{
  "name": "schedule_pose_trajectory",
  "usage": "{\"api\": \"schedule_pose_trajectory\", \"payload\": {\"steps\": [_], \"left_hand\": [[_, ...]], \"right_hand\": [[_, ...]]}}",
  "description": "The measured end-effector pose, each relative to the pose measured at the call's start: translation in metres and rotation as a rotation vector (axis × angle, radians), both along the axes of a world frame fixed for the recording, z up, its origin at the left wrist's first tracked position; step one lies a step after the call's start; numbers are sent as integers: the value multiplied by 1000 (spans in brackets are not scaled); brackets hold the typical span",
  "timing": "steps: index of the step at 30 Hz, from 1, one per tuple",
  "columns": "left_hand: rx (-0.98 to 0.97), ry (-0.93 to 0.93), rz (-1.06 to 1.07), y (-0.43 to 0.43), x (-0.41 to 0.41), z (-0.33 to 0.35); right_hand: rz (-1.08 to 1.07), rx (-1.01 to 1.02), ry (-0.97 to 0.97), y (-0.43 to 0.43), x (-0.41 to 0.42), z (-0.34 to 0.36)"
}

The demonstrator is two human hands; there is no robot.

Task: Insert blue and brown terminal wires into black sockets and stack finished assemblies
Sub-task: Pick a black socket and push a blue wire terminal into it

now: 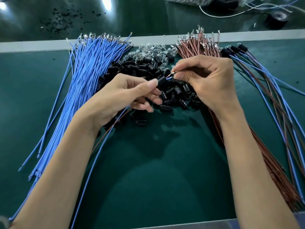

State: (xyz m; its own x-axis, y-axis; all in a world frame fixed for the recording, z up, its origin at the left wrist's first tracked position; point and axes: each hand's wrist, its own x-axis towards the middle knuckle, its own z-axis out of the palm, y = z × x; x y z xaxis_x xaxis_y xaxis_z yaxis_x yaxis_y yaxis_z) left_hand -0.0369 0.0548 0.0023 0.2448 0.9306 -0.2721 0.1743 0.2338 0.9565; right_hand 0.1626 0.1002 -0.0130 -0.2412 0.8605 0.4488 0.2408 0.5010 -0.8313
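Hands meet just above the centre of the frame, over a green mat (156,171). The left hand (125,95) pinches one black socket (161,81) between thumb and curled fingers, holding it above the socket pile (178,93). The right hand (209,80), fingers curled, pinches the blue wire (169,78) where it comes out of the socket's right end. A metal terminal (175,72) shows at its fingertips. From under the left hand a blue strand trails to the lower left, with a brown wire (107,133) beside it.

Left of the hands, a blue bundle (85,76) fans from the top of the mat to the lower left, terminals at the far end. Clear bulbs (151,50) lie behind the socket pile. A brown bundle (198,45) starts at upper right, passes behind the right forearm and runs to the lower right.

At the right edge lie the finished assemblies (264,83), their sockets (231,48) at the far end and blue and brown tails spreading toward the lower right.

Beyond a grey strip (33,45) sit black crumbs (61,20) at upper left, with a tape roll (277,19) and a white wire (231,14) at upper right.
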Motion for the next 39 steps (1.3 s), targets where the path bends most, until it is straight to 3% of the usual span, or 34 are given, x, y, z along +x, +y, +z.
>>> {"api": "schedule_pose_trajectory", "payload": {"steps": [7, 32, 39], "left_hand": [[-15, -97, 3, -1, 2, 0], [110, -72, 238, -4, 21, -14], [168, -201, 315, -2, 27, -14]], "right_hand": [[39, -7, 59, -1, 1, 4], [81, -85, 22, -2, -4, -1], [129, -231, 206, -4, -12, 0]]}}
